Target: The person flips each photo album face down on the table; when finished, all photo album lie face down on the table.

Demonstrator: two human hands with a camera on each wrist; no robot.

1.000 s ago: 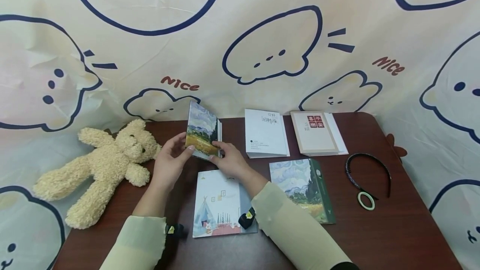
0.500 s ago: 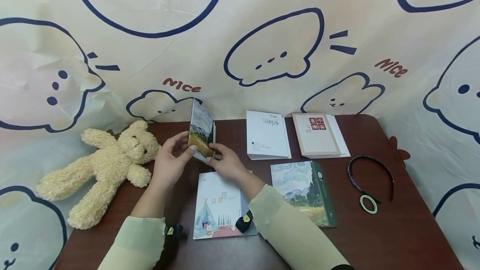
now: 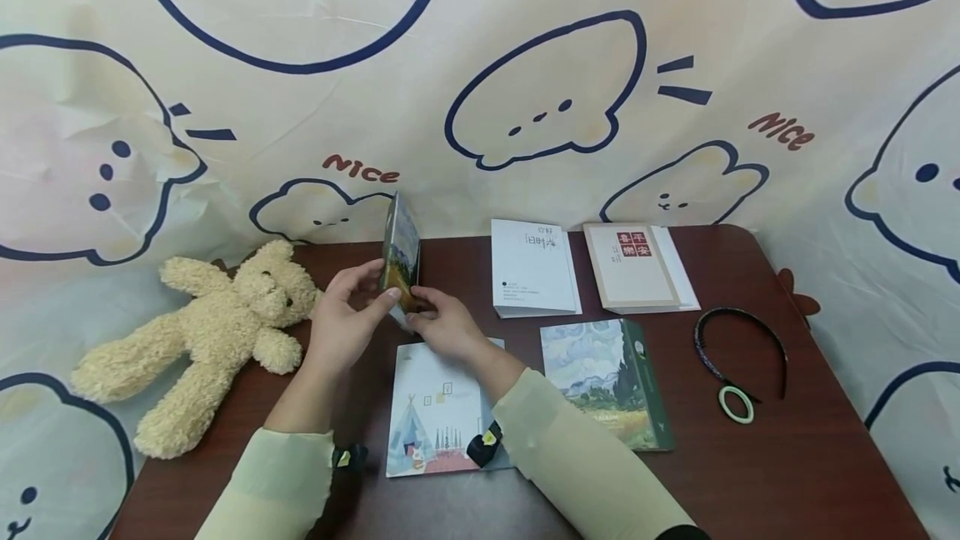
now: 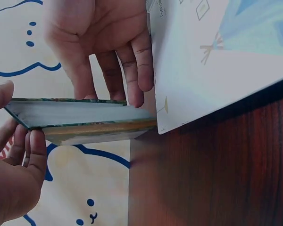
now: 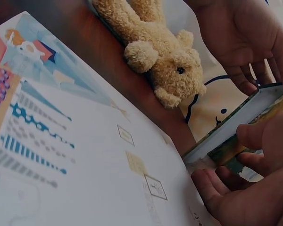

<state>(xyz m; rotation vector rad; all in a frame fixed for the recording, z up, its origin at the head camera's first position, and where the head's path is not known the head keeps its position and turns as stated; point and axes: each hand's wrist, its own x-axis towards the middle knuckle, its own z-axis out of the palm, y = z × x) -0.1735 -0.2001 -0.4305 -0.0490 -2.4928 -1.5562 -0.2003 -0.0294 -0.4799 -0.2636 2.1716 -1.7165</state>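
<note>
A hardcover book (image 3: pixel 402 248) with a painted landscape on its cover stands tilted up above the table, seen nearly edge-on. My left hand (image 3: pixel 345 319) grips its left side, thumb on the near cover and fingers behind. At the lower right edge, my right hand (image 3: pixel 450 327) pinches the book between thumb and fingers. White inner pages (image 4: pixel 75 113) show between the green-edged covers in the left wrist view. Below both hands lies a white booklet (image 3: pixel 420 373) with a tent drawing, its right part covered by my right forearm.
A plush bear (image 3: pixel 217 323) lies at the left. Two pale booklets, one white (image 3: pixel 528 269) and one beige with red characters (image 3: pixel 630 269), rest at the back. A second landscape-covered book (image 3: pixel 592 373) lies right of centre. A dark headband (image 3: pixel 738 315) and pale green ring (image 3: pixel 736 404) are farther right.
The held book has turned from showing its front cover to nearly edge-on. My right hand has shifted slightly left with it, while my left hand keeps its grip.
</note>
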